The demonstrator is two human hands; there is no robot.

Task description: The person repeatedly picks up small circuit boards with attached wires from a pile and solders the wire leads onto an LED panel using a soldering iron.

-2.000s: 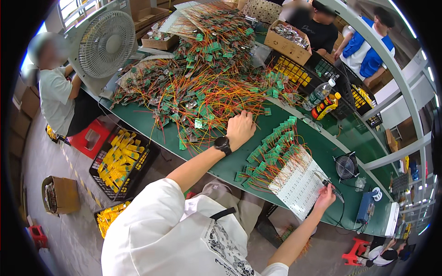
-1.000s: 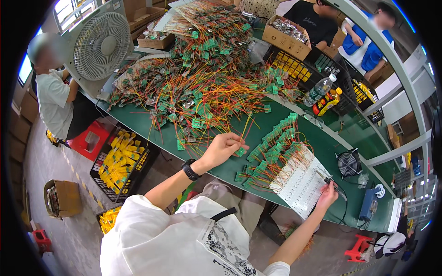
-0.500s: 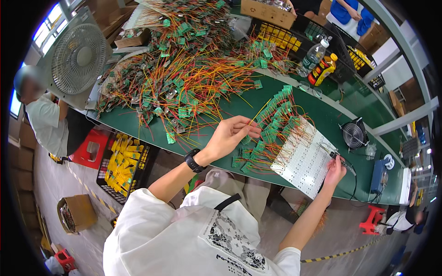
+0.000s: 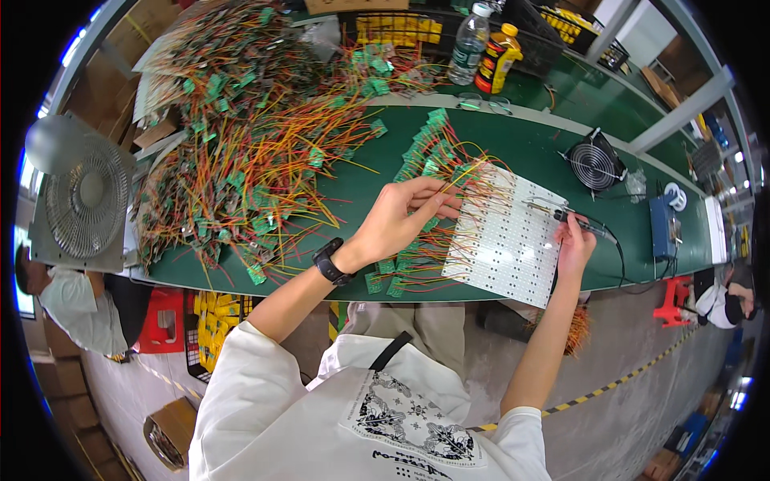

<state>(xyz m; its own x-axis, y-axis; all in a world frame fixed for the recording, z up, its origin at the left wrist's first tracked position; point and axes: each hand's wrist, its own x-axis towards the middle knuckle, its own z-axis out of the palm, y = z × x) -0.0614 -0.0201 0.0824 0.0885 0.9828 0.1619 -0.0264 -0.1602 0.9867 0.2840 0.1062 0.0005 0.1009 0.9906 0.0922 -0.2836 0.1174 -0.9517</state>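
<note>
My left hand (image 4: 405,212), with a black watch at its wrist, pinches a thin yellow wire (image 4: 454,181) at the left edge of a white plate. Regular rows of dark dots cover this plate (image 4: 513,240). Many small green circuit boards (image 4: 409,250) lie along its left side, their red and yellow wires reaching onto it. In my right hand (image 4: 573,247) is a soldering iron (image 4: 561,215), gripped near its front, with the metal tip pointing left above the plate. What is at the far end of the pinched wire is hard to make out.
A large heap of wired circuit boards (image 4: 265,160) covers the table's left. Behind stand a clear bottle (image 4: 469,44) and a yellow-labelled bottle (image 4: 497,60). A small black fan (image 4: 594,164) and a blue soldering station (image 4: 664,227) stand right; the iron's cord (image 4: 621,260) runs there.
The view has shifted, so the table appears farther left. My left hand has moved with the yellow wire to the plate's left edge. My right hand still holds the soldering iron over the plate.
</note>
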